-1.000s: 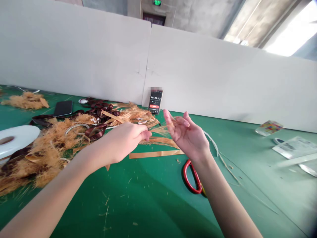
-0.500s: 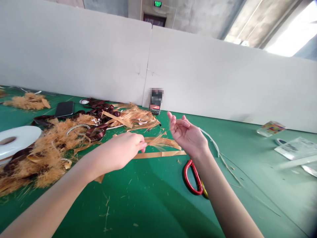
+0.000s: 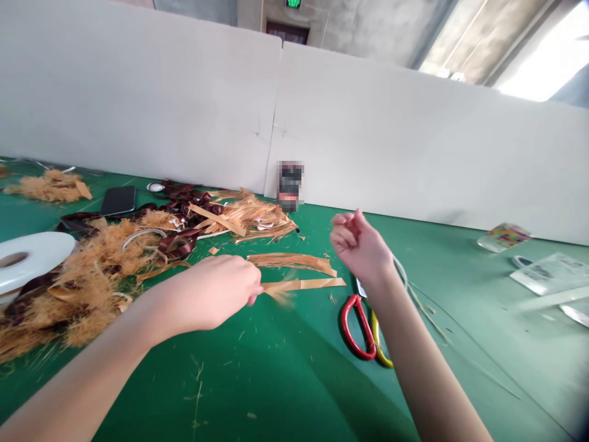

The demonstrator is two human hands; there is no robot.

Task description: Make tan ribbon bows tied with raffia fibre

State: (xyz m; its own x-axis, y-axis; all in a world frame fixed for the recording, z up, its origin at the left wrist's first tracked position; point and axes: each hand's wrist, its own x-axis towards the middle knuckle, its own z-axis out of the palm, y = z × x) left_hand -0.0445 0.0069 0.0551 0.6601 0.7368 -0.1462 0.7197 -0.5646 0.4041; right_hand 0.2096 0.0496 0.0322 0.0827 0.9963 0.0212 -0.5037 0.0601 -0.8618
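Closed in a pinch, my left hand (image 3: 207, 291) grips a tan ribbon piece with a frayed, blurred fibre end (image 3: 281, 292). That end fans out over a flat tan ribbon strip (image 3: 324, 283) on the table. Just behind lies a bundle of tan ribbon strips (image 3: 294, 262) with loose threads. My right hand (image 3: 361, 248) hovers to the right with its fingers curled in; whatever they may hold is hidden. Below its wrist rest scissors (image 3: 345, 325) with one red and one yellow handle, partly covered by my forearm.
A fluffy heap of tan fibres (image 3: 87, 288), brown ribbon (image 3: 181, 244) and a white spool (image 3: 43, 248) fill the left. A dark phone (image 3: 118, 201) lies behind. Another device (image 3: 289, 187) leans on the white partition (image 3: 391, 129). Clear plastic packets (image 3: 547, 276) sit at right.
My left hand has moved slightly left and toward me with the frayed ribbon. My right hand has shifted right, and its fingers have curled in. More of the scissors shows.
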